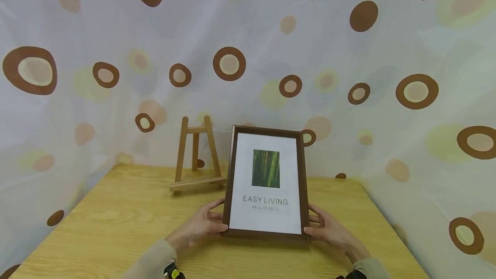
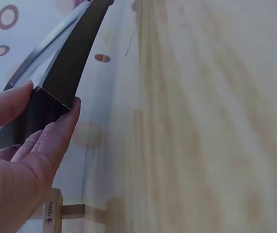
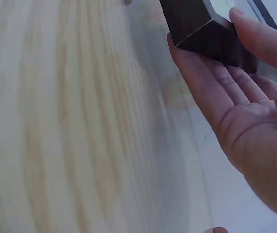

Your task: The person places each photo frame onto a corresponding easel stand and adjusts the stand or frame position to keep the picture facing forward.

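Observation:
A dark brown picture frame (image 1: 266, 210) stands nearly upright between both hands, its face with a green picture and the words EASY LIVING toward me. My left hand (image 1: 205, 223) grips its lower left side, thumb on the front and fingers behind; the left wrist view shows that corner of the picture frame (image 2: 63, 73) pinched. On the lower right side, my right hand (image 1: 331, 229) holds it the same way, and the right wrist view has the dark corner (image 3: 201, 34) between thumb and fingers. A small wooden easel (image 1: 197, 180) is left of the picture frame, whose edge overlaps it.
The pale wooden table (image 1: 128, 223) runs back to a white sheet (image 1: 248, 25) printed with brown and yellow dots, which encloses the back and both sides. A dark watch (image 1: 173, 270) is worn on the left wrist, over a beige sleeve (image 1: 153, 259).

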The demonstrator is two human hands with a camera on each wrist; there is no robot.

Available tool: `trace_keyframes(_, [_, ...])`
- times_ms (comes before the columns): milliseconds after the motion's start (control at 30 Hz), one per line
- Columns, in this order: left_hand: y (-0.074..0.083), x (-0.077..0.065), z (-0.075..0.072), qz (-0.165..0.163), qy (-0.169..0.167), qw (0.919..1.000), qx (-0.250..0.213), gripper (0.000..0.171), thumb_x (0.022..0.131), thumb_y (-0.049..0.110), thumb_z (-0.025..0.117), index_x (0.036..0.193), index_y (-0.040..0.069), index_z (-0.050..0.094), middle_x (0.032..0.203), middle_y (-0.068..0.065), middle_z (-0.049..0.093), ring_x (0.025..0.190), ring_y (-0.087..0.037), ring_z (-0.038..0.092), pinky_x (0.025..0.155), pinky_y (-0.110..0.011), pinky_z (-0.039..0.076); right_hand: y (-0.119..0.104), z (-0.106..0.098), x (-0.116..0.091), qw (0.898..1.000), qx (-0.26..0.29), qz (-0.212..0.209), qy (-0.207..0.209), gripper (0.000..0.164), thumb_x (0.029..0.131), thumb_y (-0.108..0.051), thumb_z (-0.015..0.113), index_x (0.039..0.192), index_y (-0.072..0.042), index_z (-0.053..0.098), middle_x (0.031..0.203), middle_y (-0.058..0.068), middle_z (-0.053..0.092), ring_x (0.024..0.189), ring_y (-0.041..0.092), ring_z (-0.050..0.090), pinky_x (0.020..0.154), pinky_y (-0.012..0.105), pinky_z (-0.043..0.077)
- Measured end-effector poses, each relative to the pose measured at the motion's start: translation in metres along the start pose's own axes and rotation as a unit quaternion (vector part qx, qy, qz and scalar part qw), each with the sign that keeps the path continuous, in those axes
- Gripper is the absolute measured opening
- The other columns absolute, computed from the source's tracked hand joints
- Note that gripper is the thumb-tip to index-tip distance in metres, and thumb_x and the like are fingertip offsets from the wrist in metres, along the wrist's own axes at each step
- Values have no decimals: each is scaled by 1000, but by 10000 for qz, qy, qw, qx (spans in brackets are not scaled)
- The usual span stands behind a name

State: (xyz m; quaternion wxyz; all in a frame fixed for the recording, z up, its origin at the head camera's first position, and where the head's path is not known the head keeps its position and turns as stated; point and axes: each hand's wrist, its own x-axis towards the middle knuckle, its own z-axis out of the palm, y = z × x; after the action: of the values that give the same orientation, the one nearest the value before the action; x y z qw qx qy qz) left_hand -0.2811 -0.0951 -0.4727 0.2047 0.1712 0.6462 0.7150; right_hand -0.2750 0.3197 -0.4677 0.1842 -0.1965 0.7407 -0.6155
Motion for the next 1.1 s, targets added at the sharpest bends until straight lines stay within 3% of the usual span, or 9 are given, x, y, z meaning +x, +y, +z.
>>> trace_keyframes(133, [6,-1,-6,115,55,9995,298,86,87,-4,68,155,-3,15,124,-27,60,100,-26,67,85,-41,59,-2,7,8,9998,-23,6,172,90,94,-7,64,154,6,-2,147,42,29,119,27,60,93,38,56])
trace_keyframes(367, [11,-6,-19,291,89,9952,935,67,87,1,69,142,-16,35,134,-32,52,116,-31,59,93,-39,56,-5,19,23,9994,94,105,314,90,94,-8,65,156,0,0,150,40,26,124,30,55,97,36,54])
trace_keyframes(667, [7,-7,-34,205,215,9956,889,72,89,4,69,145,-16,29,134,-32,53,117,-30,58,94,-40,56,-12,27,38,9995,129,44,270,89,96,-9,62,156,-1,-2,151,41,19,124,35,53,93,42,55])
trace_keyframes(867, [9,-10,-38,200,283,9956,872,76,89,4,68,147,-16,23,138,-37,45,120,-34,56,93,-41,56,-14,36,44,9979,-62,127,626,83,94,-10,64,155,5,9,152,38,25,134,47,40,99,44,53])
trace_keyframes(1100, [11,-13,-45,257,484,9943,916,77,87,0,69,146,-17,23,137,-39,43,118,-36,56,92,-42,56,-12,41,54,9976,63,32,683,80,93,-8,66,153,7,16,149,36,32,131,40,46,96,41,54])
